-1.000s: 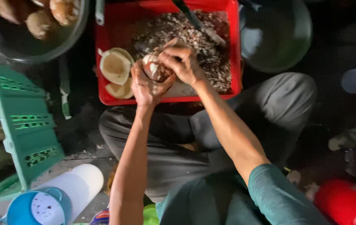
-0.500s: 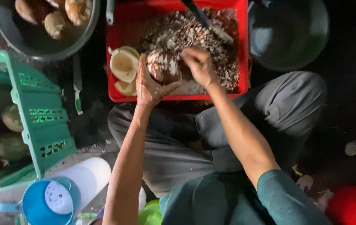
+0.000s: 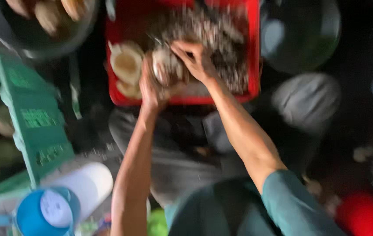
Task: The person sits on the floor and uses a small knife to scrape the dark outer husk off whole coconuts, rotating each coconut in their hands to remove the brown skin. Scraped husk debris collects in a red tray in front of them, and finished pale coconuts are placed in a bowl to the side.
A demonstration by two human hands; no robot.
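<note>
The picture is blurred by motion. My left hand (image 3: 150,85) cups a round, partly peeled coconut (image 3: 166,65) from below, over the red crate (image 3: 253,52). My right hand (image 3: 195,61) grips the same coconut from the right, fingers curled on its top. Whether that hand also holds a tool cannot be told. Inside the crate lie pale peeled coconut pieces (image 3: 126,65) on the left and a heap of brown husk scraps (image 3: 225,39) on the right.
A dark bowl (image 3: 42,39) with brown coconuts stands at the upper left, a green basin (image 3: 302,35) at the upper right. A green plastic crate (image 3: 33,118) is on the left. A blue cup (image 3: 46,214) and white cylinder (image 3: 86,183) are lower left, something red (image 3: 365,214) lower right.
Both hands have stayed on the coconut over the red crate, and the right hand has shifted on its top. The camera has moved, so the scene is blurred now.
</note>
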